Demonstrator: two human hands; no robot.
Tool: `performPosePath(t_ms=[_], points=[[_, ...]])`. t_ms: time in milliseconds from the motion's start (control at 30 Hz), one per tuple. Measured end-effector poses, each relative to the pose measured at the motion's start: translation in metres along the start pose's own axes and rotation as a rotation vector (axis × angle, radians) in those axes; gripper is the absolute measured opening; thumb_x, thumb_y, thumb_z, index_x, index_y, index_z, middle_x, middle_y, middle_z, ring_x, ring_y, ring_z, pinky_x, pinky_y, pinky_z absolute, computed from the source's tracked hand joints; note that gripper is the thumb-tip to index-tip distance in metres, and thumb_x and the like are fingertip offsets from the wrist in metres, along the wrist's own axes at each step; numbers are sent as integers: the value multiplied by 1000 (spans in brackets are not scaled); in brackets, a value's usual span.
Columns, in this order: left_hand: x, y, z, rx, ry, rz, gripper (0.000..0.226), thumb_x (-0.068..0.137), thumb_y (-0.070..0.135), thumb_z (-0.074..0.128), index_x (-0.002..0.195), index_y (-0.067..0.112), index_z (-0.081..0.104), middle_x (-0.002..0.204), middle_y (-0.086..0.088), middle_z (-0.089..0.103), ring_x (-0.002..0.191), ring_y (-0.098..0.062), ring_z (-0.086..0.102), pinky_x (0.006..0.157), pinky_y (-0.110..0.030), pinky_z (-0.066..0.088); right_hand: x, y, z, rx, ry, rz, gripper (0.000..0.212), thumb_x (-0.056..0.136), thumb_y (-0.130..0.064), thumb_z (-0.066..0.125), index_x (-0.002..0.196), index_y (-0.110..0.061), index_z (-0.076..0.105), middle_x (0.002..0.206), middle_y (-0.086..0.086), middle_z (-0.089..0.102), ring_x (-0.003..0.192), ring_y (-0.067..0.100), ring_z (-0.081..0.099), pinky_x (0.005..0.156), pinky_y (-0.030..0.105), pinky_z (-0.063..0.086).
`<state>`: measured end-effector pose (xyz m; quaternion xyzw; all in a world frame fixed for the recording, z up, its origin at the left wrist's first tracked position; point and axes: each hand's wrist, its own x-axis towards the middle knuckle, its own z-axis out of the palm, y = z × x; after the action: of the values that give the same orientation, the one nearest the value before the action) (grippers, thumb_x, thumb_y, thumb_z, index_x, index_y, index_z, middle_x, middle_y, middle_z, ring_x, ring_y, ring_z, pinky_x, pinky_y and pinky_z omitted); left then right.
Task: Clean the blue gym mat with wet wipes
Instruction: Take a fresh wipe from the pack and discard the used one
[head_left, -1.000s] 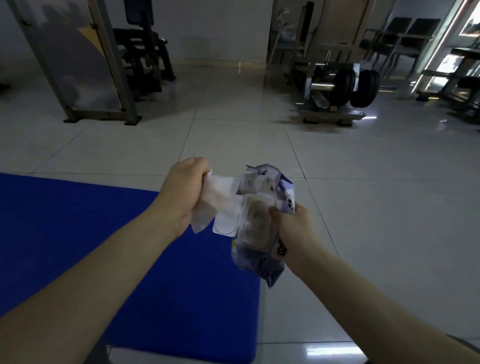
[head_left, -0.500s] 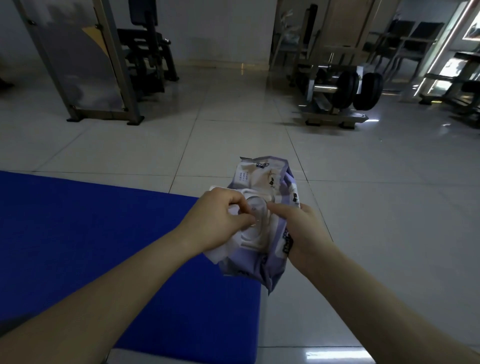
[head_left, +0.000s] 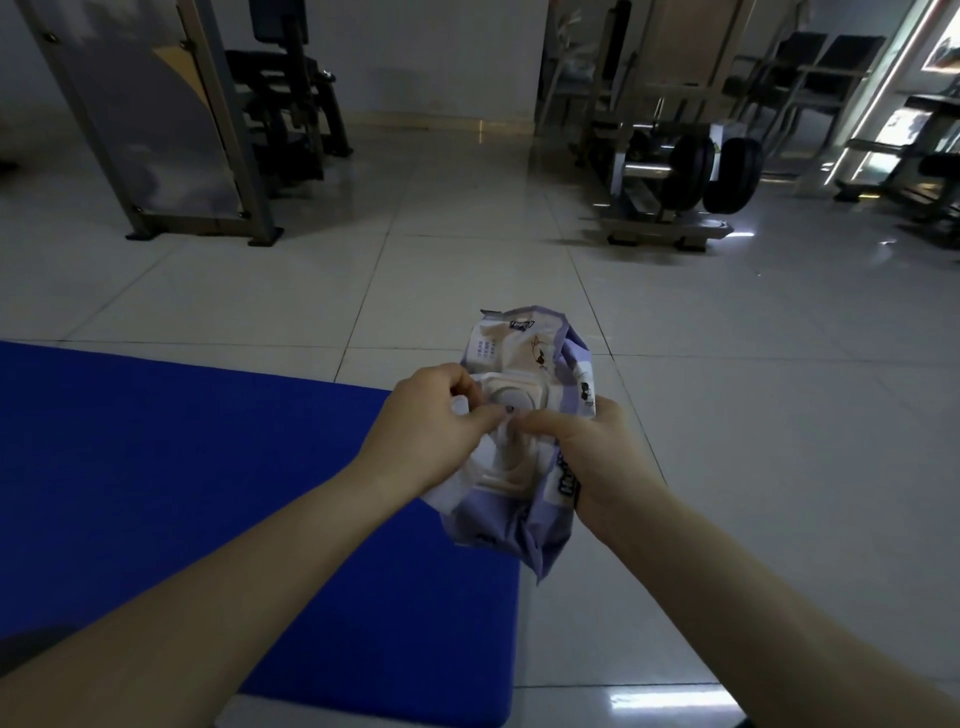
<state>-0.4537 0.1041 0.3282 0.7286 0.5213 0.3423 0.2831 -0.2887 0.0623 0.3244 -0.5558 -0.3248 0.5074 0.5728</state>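
Note:
A blue gym mat (head_left: 197, 467) lies on the tiled floor at the lower left. Over its right end I hold a purple and white pack of wet wipes (head_left: 524, 358). My right hand (head_left: 597, 457) grips the pack from the right side, thumb on its white flip lid (head_left: 511, 402). My left hand (head_left: 428, 428) is curled round a white wet wipe (head_left: 449, 488) that hangs out below the palm, and its thumb presses on the lid beside my right thumb. The lid lies flat on the pack.
Pale glossy floor tiles (head_left: 727, 415) stretch ahead and to the right. A metal-framed gym machine (head_left: 171, 140) stands at the back left. A rack with black weight plates (head_left: 691, 176) stands at the back right, with chairs (head_left: 821, 67) behind it.
A second ago my left hand was pulling a wipe out to the left with the lid open. It has come back to the pack with the wipe, and the lid is now down.

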Motion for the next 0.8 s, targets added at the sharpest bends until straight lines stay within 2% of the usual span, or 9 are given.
performPosePath(t_ms=[167, 300, 367, 433, 500, 567, 633, 700, 800], points=[[5, -5, -13, 235, 145, -70, 60, 71, 69, 76, 104, 29, 46, 82, 17, 51, 73, -1, 51, 55, -28, 43, 10, -8, -12, -56, 132, -27, 18, 73, 8, 69, 87, -3, 73, 72, 10, 75, 63, 24, 73, 50, 27, 54], [9, -3, -18, -254, -69, -149, 34, 80, 53, 79, 83, 20, 70, 76, 5, 69, 73, -11, 65, 62, -23, 48, 15, -9, -18, 7, 172, 11, 18, 75, 8, 70, 89, -3, 72, 70, 9, 75, 60, 23, 73, 48, 27, 54], [5, 4, -18, -405, -226, -93, 40, 84, 59, 70, 80, 19, 75, 73, -1, 69, 65, -8, 61, 60, -18, 46, 17, -5, -18, 46, 169, 41, 19, 77, 5, 72, 95, -2, 72, 80, 13, 76, 70, 28, 75, 56, 34, 59], [3, 7, -14, -429, -268, -82, 42, 86, 59, 67, 83, 19, 78, 81, -8, 72, 68, -13, 62, 66, -24, 49, 17, -2, -15, 77, 147, 47, 20, 80, 3, 73, 100, -1, 72, 88, 18, 76, 80, 34, 75, 69, 43, 63], [5, 3, -9, -281, -170, -101, 36, 82, 54, 75, 91, 19, 72, 88, -2, 72, 79, -15, 66, 74, -33, 53, 18, -1, -14, 108, 93, 53, 18, 85, 2, 71, 102, -3, 70, 88, 16, 77, 81, 34, 75, 70, 44, 63], [4, 1, -9, -190, -140, -248, 60, 66, 60, 83, 105, 20, 60, 100, 4, 66, 89, -13, 67, 75, -35, 57, 16, -4, -13, 141, 9, 81, 18, 89, -2, 69, 107, -5, 67, 90, 16, 77, 81, 32, 76, 62, 39, 62], [4, 2, -11, -366, -274, -383, 74, 56, 60, 86, 113, 19, 62, 103, 3, 72, 92, -14, 73, 74, -33, 59, 14, -8, -15, 177, -69, 110, 23, 90, -5, 68, 113, -4, 65, 95, 18, 76, 83, 33, 76, 60, 37, 61], [6, 2, -15, -558, -399, -422, 57, 67, 44, 87, 112, 14, 70, 102, -2, 78, 94, -16, 76, 74, -33, 60, 13, -12, -17, 221, -140, 153, 26, 91, -8, 66, 117, -2, 64, 99, 20, 76, 83, 33, 76, 59, 35, 60], [8, 2, -15, -639, -370, -401, 34, 77, 24, 84, 105, 7, 73, 93, -6, 79, 84, -17, 77, 60, -24, 59, 11, -16, -17, 244, -259, 202, 32, 92, -18, 64, 121, -5, 65, 107, 21, 74, 89, 33, 75, 66, 38, 61]])
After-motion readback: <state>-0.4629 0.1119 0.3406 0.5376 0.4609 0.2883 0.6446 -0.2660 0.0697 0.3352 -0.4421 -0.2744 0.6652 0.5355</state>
